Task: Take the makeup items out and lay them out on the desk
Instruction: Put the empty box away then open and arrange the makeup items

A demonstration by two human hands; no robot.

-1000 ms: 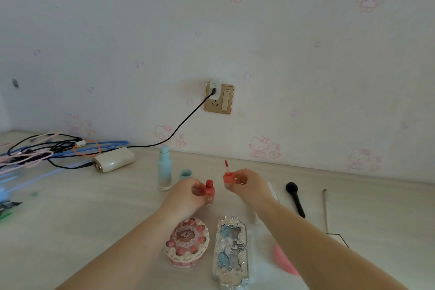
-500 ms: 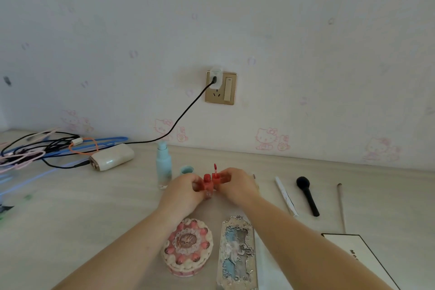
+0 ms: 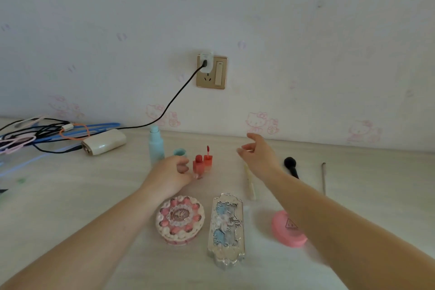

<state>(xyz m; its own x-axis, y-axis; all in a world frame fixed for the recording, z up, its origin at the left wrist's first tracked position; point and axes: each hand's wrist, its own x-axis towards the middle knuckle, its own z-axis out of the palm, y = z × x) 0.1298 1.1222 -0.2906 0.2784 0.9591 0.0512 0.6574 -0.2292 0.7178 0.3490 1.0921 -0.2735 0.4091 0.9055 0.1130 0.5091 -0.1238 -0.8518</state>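
Pale wood desk (image 3: 70, 195) now holds the two red lip bottles (image 3: 202, 163), standing side by side in the middle of the frame. Both hands have let go: right hand (image 3: 257, 156) lifts away, fingers apart; left hand (image 3: 170, 173) sits beside them, fingers loosely curled on nothing. That item looks done.

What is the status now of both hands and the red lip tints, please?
Left hand loosely curled beside the two red lip tints, no grip visible. Right hand open, lifted, empty. Tints upright on desk; one wand sticking up. Nothing in the way.
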